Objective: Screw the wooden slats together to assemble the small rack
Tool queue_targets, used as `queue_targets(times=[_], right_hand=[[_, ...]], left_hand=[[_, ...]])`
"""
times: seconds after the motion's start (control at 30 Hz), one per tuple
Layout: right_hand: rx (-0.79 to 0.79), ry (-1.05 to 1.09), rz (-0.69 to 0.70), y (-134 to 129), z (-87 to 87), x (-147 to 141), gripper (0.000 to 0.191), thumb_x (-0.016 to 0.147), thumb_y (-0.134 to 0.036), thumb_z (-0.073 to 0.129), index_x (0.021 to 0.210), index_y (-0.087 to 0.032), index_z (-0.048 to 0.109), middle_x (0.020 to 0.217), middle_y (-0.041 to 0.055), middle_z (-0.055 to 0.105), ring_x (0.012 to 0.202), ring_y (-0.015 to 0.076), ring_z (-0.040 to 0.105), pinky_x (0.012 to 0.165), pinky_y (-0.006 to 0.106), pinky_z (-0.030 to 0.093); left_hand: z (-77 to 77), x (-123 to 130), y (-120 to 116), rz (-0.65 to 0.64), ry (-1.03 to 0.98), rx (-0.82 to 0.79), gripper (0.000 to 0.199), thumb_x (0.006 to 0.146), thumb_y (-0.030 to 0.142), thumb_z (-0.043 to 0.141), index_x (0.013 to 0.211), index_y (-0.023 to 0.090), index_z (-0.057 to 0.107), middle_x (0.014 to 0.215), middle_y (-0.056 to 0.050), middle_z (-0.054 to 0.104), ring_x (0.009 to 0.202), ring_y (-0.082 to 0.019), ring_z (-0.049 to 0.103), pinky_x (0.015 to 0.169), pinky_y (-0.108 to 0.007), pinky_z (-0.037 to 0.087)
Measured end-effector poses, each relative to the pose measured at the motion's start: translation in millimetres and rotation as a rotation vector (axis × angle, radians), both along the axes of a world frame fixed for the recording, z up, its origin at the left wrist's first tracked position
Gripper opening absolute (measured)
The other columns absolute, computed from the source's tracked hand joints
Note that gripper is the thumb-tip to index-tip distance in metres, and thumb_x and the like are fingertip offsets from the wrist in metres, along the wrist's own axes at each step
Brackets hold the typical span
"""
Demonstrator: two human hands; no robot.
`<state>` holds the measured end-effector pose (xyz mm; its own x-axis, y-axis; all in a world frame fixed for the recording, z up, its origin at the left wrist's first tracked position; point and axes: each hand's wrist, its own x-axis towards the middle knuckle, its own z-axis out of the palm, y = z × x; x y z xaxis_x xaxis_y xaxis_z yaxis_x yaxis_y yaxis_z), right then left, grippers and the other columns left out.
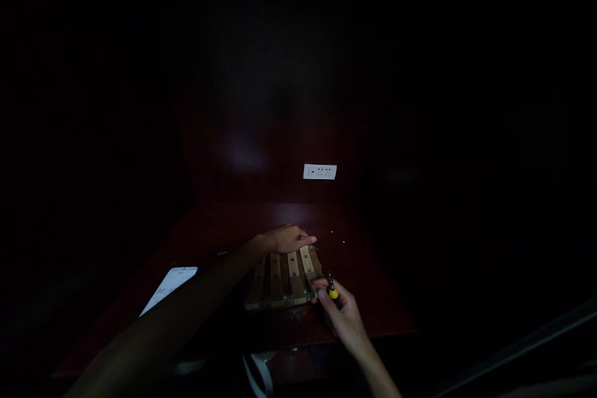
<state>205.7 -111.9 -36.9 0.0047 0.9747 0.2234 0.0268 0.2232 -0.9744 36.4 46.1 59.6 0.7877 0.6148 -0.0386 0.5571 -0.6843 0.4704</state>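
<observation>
A slatted wooden panel [275,281] lies on the dark red table, its pale wooden strips dotted with dark holes or screw heads and wrapped in places with clear tape. At its far edge my left hand [288,239] is closed over it, thumb pointing right; the fingertips are mostly hidden. My right hand [342,317] is closed around a screwdriver [333,293] with a yellow and black handle, its metal tip pointing up and away. Thumb and forefinger of that hand are by the panel's near right corner; whether they pinch it I cannot make out.
A lit phone [168,289] lies on the table to the left, partly behind my left forearm. Two tiny white bits rest beyond the panel on the right. A white power socket [319,171] is on the back wall. A pale strap [258,376] hangs below the table's front edge.
</observation>
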Motion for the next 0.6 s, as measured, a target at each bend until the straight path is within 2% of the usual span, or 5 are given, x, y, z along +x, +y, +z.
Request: queue_targets(times=[0.17,0.3,0.6], right_hand=[[0.003,0.005,0.001,-0.2,0.3,-1.5,0.034,0.085,-0.046,0.061,0.1,-0.016,0.066,0.081,0.0045,0.065,0.076,0.0193,0.062,0.073,0.029,0.047],[-0.008,0.005,-0.013,0.1,-3.9,-0.2,0.035,0.085,-0.047,0.06,0.1,-0.016,0.066,0.078,0.0047,0.066,0.073,0.0183,0.061,0.07,0.028,0.047],[-0.035,0.03,-0.05,-1.6,-3.8,-4.6,0.039,0.083,-0.051,0.06,0.099,-0.016,0.064,0.074,0.0055,0.066,0.065,0.0162,0.059,0.054,0.024,0.043]], left_hand=[[-0.9,0.3,-1.3,0.027,-0.033,-0.055,0.061,0.091,0.064,0.029,0.093,0.018,0.07,0.08,-0.001,0.066,0.067,-0.012,0.054,0.064,-0.021,0.036],[-5.5,0.1,0.4,0.023,-0.051,-0.086,0.062,0.091,0.064,0.03,0.09,0.016,0.07,0.077,0.0,0.065,0.067,-0.011,0.053,0.063,-0.02,0.036],[-4.8,-0.9,0.3,0.021,-0.055,-0.137,0.064,0.09,0.065,0.029,0.093,0.017,0.071,0.079,-0.001,0.066,0.066,-0.012,0.052,0.063,-0.022,0.036]])
